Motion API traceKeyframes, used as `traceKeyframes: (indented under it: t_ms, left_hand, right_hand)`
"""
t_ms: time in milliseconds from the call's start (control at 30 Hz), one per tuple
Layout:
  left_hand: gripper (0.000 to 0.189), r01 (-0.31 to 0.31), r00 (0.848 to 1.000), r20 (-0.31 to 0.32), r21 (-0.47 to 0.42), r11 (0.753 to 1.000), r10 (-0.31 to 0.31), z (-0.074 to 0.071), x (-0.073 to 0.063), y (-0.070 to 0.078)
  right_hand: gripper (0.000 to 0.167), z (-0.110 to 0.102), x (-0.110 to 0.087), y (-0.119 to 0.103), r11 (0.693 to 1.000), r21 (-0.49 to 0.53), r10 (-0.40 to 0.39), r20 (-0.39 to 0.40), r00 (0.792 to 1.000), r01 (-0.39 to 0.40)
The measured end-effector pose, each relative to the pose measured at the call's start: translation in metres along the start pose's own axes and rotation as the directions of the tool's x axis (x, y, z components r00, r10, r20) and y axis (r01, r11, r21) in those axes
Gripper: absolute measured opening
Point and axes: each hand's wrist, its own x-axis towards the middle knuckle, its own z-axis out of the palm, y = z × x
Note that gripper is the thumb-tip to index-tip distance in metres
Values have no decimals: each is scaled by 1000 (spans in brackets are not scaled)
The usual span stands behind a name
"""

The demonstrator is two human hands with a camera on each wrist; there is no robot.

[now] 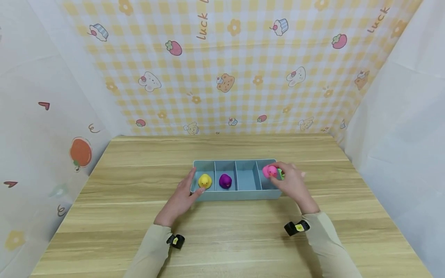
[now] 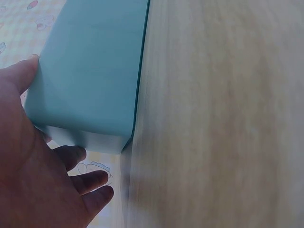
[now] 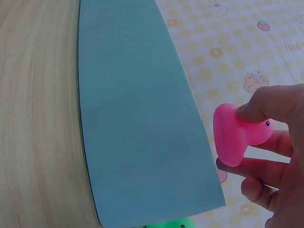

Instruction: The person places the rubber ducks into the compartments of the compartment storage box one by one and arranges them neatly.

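Note:
A blue-grey divided box sits on the table, its compartments in a row. The leftmost one holds a yellow rubber duck; a purple duck lies in the one beside it. My left hand holds the box's left end, thumb at the front rim and fingers along the end wall. Between thumb and fingers my right hand pinches a pink rubber duck, above the rightmost compartment. Mostly hidden behind that hand, a green duck shows just past the box's right end.
Wood-grain table surrounds the box. A yellow checked cloth hangs behind the table, and pale cloths rise at both sides. Each wrist wears a black strap.

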Motion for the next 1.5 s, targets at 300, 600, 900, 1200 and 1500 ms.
traceKeyframes:
  t_ms: [300,600,900,1200,1500]
  left_hand:
    - [80,2,1000,1,2,1000,-2,0,1,-1]
    - [82,11,1000,5,-1,1000,-11,-1,0,0]
    - [80,6,1000,1,-4,1000,-6,0,0,1]
    - [79,-1,1000,-8,-13,1000,1,0,0,1]
    - [79,12,1000,-2,-15,1000,-12,0,-1,2]
  right_hand:
    - [38,4,6,-11,999,5,-41,43,998,41]
    - [39,16,9,-19,996,-14,-87,53,995,88]
    - [36,29,12,-25,992,-60,-105,49,993,108]
    - [34,36,15,-27,984,-100,-137,74,988,144]
    - [36,41,19,-26,974,-154,-150,126,981,168]
